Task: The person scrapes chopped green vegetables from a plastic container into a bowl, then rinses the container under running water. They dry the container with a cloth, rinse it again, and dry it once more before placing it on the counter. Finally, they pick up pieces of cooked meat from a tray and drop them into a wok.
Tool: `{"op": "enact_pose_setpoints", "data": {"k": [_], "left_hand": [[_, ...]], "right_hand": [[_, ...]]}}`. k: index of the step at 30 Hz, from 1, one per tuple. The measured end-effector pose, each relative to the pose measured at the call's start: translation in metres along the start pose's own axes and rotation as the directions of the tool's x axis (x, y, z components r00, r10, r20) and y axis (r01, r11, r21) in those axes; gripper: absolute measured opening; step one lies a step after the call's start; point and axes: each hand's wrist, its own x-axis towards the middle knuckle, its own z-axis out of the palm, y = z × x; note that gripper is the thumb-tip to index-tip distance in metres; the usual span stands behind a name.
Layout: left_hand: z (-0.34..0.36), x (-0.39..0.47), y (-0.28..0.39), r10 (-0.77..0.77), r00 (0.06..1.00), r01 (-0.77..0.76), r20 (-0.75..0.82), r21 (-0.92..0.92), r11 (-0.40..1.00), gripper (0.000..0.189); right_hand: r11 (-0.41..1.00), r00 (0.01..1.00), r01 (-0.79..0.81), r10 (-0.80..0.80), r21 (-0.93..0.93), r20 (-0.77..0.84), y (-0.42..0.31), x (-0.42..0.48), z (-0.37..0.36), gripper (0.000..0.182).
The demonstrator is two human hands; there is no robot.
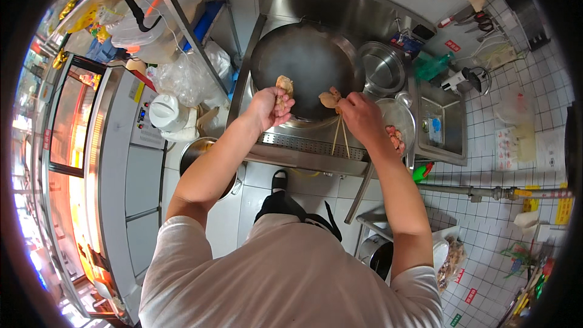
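Observation:
A large dark wok [305, 54] with steam or haze over it sits on a stainless steel range. Over its near left part, my left hand [275, 105] holds a pale brown piece of food [285, 85], perhaps ginger or meat. My right hand [360, 111], at the wok's near right rim, grips more brownish food pieces [329, 99]. Two thin wooden chopsticks or skewers [340, 139] point down from beneath its fingers. Partly behind my right wrist is a bowl [395, 114] with reddish meat pieces [395, 139] in it.
Right of the wok stand a round steel pot [381, 70] and a steel sink [442, 118]. A long handle [360, 193] juts over the range's front edge. At the lower left, a tall pot [186, 164] stands beside my left forearm. A glass-fronted cabinet [68, 123] lines the left side.

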Motion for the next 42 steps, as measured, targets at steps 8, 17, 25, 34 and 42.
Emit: {"op": "enact_pose_setpoints", "data": {"k": [8,17,25,34,42], "left_hand": [[-0.031,0.051,0.000,-0.195,0.981,0.194,-0.011,-0.068,0.979,0.030],[-0.037,0.012,0.008,-0.113,0.984,0.161,-0.135,0.433,0.887,0.044],[-0.097,-0.064,-0.151,0.180,0.935,-0.131,-0.305,0.176,0.976,0.027],[-0.095,-0.086,-0.344,0.172,0.893,0.127,-0.416,0.600,0.790,0.035],[-0.111,-0.151,-0.372,0.065,0.942,0.241,-0.328,0.800,0.550,0.060]], "right_hand": [[0.996,0.982,0.083,-0.076,-0.029,0.174,0.031,-0.006,0.071,0.018],[0.990,0.992,-0.123,0.121,0.073,0.034,0.031,-0.037,0.078,0.034],[0.777,0.908,-0.411,0.394,0.476,0.141,-0.065,-0.185,-0.007,0.032],[0.492,0.791,-0.611,0.357,0.620,0.496,-0.101,-0.306,-0.014,0.023],[0.411,0.751,-0.646,0.195,0.643,0.630,-0.107,-0.312,-0.020,0.037]]}}
